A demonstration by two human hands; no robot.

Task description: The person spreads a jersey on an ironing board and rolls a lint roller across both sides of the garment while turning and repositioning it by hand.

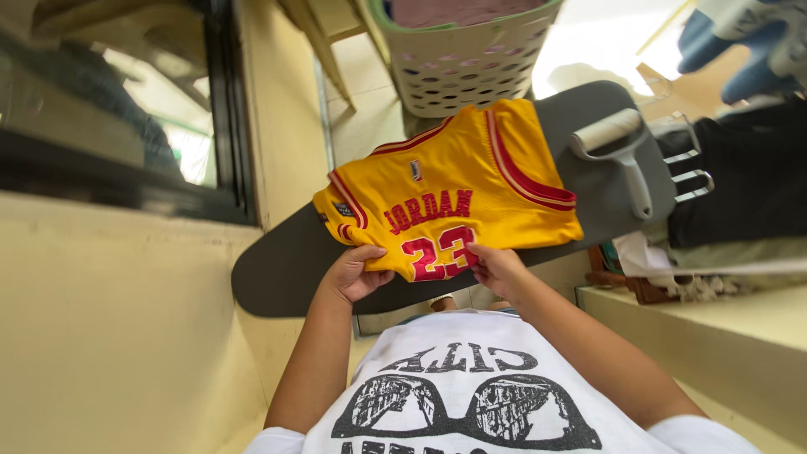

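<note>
Both hands are pinching the near hem of the yellow jersey (454, 189), left hand (357, 273) and right hand (496, 267) closed on the fabric about equally close. Jersey lies flat on the grey ironing board (277, 269), long axis running away toward the lint roller (618, 143) and laundry basket (462, 67)

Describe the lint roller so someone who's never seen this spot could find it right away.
Find the dark grey ironing board running across the middle. A yellow jersey lies on it, held by both hands; just past the jersey, toward the board's far end, lies the lint roller. It is the only pale thing there, a white cylinder on a grey handle.
</note>
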